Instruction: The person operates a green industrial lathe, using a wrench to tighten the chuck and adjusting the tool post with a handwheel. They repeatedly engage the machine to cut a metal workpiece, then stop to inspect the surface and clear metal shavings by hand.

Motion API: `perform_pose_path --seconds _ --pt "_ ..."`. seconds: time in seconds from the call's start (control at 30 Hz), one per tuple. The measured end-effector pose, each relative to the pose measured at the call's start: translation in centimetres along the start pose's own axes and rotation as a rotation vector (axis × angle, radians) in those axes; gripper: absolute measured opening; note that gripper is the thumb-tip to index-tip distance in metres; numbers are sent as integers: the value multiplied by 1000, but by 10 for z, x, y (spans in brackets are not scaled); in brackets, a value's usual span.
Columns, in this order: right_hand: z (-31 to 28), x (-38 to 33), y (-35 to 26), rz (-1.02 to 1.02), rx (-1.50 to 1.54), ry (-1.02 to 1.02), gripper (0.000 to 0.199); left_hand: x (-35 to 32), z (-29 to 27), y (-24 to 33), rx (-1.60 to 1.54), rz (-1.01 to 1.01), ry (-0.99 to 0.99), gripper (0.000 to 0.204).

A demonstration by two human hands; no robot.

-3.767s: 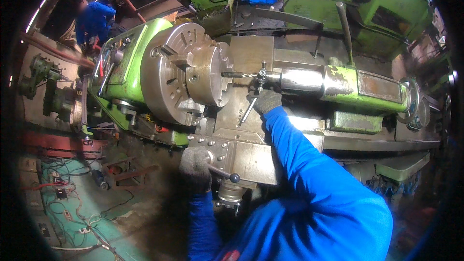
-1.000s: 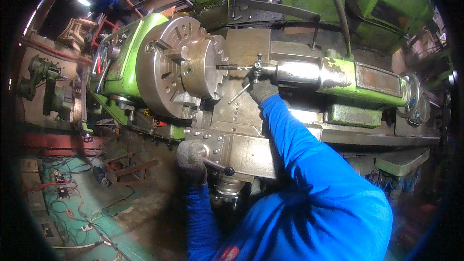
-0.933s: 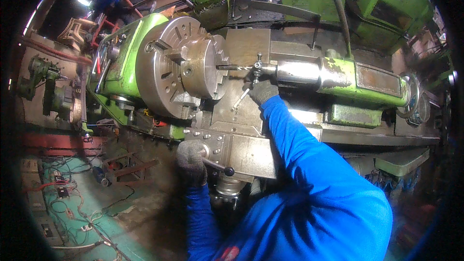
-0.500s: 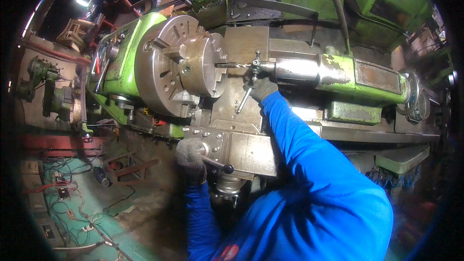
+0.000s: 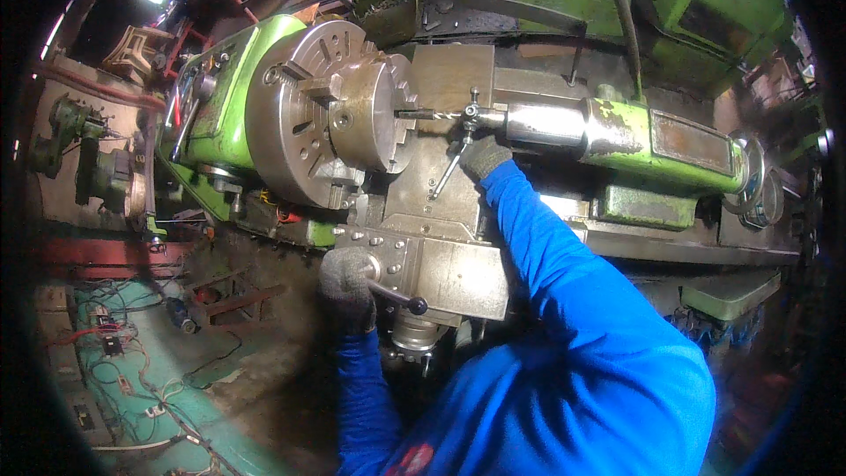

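My left hand [image 5: 347, 278], in a grey knit glove, is curled at the hub of a lever [image 5: 393, 296] with a black ball knob, on the lathe's carriage. My right hand [image 5: 485, 157], gloved in dark grey, is closed at a metal bar handle [image 5: 448, 174]; its fingertips are partly hidden. This bar slants through a small hub in front of the tailstock quill [image 5: 546, 123]. From the hub a spiral-fluted bit [image 5: 448, 115] points left into the jaws of the chuck [image 5: 366, 119].
Behind the chuck stands a large slotted faceplate [image 5: 295, 115] on the green headstock [image 5: 231, 97]. The green tailstock [image 5: 617, 137] sits at the right. Cables [image 5: 132, 370] lie across the floor at lower left. A green tray [image 5: 731, 295] juts out at lower right.
The bar handle has turned slightly, its lower end swinging a little up and left, with my right hand alongside. The whole view shifts slightly. My left hand stays at the lever.
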State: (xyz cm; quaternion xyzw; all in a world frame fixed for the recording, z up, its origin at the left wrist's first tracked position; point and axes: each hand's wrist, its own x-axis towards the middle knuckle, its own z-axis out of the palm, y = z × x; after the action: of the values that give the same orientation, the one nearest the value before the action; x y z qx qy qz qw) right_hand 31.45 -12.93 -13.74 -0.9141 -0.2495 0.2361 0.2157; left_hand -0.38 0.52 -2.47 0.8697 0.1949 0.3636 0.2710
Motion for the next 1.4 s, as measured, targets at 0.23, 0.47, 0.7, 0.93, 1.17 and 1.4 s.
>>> perform_pose_path --seconds 0.23,0.47,0.7,0.93,1.17,1.4 --pt "28 20 23 -174 -105 -8 49 3 0 9 -73 -61 -19 22" --pt "57 23 11 260 2605 -234 36 2 1 -1 -140 -106 -38 15" --pt "33 -3 -16 513 2298 -77 14 4 1 21 -329 -327 12 15" --pt "33 0 -13 424 2204 -62 16 10 -6 26 -211 -182 -75 16" --pt "32 -1 -7 428 2096 -88 17 9 -4 24 -194 -180 -49 17" --pt "38 14 1 468 1995 -71 14 9 -2 25 -199 -212 -27 17"
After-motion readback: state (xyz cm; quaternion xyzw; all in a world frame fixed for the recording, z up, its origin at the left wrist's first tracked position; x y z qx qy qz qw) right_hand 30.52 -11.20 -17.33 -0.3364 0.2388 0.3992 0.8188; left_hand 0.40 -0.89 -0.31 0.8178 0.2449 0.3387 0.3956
